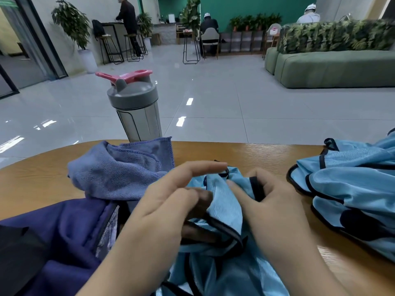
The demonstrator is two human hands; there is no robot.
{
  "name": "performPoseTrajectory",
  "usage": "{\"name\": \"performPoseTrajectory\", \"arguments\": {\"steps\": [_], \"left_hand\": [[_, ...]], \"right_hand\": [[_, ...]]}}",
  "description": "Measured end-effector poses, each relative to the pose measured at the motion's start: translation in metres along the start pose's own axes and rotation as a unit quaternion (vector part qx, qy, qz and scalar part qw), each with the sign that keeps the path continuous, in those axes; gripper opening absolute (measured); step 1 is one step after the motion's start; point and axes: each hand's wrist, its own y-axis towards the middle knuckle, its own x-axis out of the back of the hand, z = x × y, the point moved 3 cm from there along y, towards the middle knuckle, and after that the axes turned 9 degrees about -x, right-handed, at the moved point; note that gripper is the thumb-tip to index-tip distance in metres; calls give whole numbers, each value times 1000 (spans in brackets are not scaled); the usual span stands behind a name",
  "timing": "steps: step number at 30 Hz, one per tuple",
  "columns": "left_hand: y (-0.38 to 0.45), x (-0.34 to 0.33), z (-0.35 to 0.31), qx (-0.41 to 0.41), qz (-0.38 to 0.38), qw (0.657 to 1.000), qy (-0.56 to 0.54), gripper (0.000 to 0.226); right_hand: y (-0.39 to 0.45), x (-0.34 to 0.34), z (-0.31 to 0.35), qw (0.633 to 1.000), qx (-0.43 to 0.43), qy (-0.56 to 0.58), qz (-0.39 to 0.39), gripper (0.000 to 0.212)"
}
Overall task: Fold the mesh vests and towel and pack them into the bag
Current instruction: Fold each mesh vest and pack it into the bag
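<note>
The light-blue mesh vest with black trim (222, 210) runs off the bottom edge of the view, so its full shape cannot be made out, and both hands blur slightly at the fingertips. The left hand (162, 210) covers part of the cloth; its index finger is stretched forward above the fabric while its lower fingers curl under a fold, gripping it. The right hand (271, 208) pinches the vest's black-trimmed edge between thumb and curled fingers, just beside the left hand. The vest lies bunched between the two hands, at the near middle of the round wooden table (235, 152).

A second light-blue mesh vest (350, 184) sits crumpled to the right, apart from the hands and cut off by the frame's right edge. The blue-purple terry towel (119, 169) lies rumpled to the left, behind the left hand. The dark navy fabric bag (64, 236) fills the lower left corner, only partly visible. A grey shaker bottle with a pink flip cap (136, 107) stands upright at the table's far edge, its base hidden by the towel.
</note>
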Motion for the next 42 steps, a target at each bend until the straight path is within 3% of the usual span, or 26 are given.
{"name": "performPoseTrajectory", "arguments": {"steps": [2, 5, 9, 12, 15, 19, 23, 30, 36, 39, 42], "left_hand": [[-1, 2, 1, -31, 27, 999, 19, 48], [0, 5, 6, -141, 31, 973, 179, 44], [1, 15, -3, -246, -29, 887, 389, 18], [1, 18, -21, -319, -54, 835, 446, 19], [9, 14, -25, -268, -13, 875, 403, 35], [2, 10, -16, -323, -24, 845, 426, 30], [2, 12, -5, -290, 4, 873, 391, 14], [3, 18, 9, -236, -11, 900, 366, 12], [3, 20, 10, -233, -32, 885, 401, 10], [3, 22, 11, -209, -38, 893, 397, 18], [6, 37, 16, -166, -82, 910, 372, 30]], "right_hand": [[-2, -1, 3, 1000, -9, 18, 17, 38], [-3, -6, 2, 996, -38, 40, 76, 39], [-2, -12, 0, 983, -92, 72, 142, 34], [-3, -15, 3, 966, -114, 138, 185, 17], [-3, -15, 0, 964, -104, 145, 196, 18], [-2, -16, -2, 971, -87, 119, 188, 21], [0, -18, -5, 968, -73, 123, 205, 23], [-3, -19, 0, 959, -24, 116, 258, 29], [-6, -19, 3, 959, 7, 86, 269, 27], [-6, -18, 5, 972, 47, 27, 227, 23], [-4, -12, 4, 986, 59, 21, 157, 37]]}}
